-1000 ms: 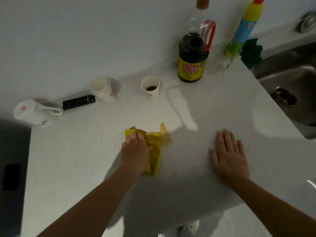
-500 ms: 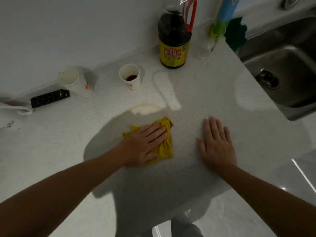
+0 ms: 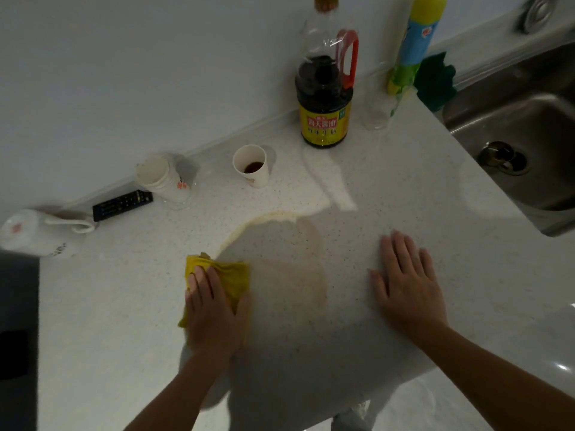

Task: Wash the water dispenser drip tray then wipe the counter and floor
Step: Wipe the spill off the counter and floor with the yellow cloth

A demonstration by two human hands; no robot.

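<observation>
I see the yellow cloth (image 3: 231,276) lying mid-counter (image 3: 404,188), at the left edge of a pale brownish wet smear (image 3: 289,265). My left hand (image 3: 213,315) presses it flat, fingers straight on top. My right hand (image 3: 407,287) lies to the right, palm down on the counter, fingers spread. Farther back stand a paper cup (image 3: 252,166) and a soy sauce bottle (image 3: 325,98); the sink (image 3: 529,135) is far right.

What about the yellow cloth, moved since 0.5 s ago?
Yes. The yellow cloth slid left: from right of the paper cup to left of it.
</observation>
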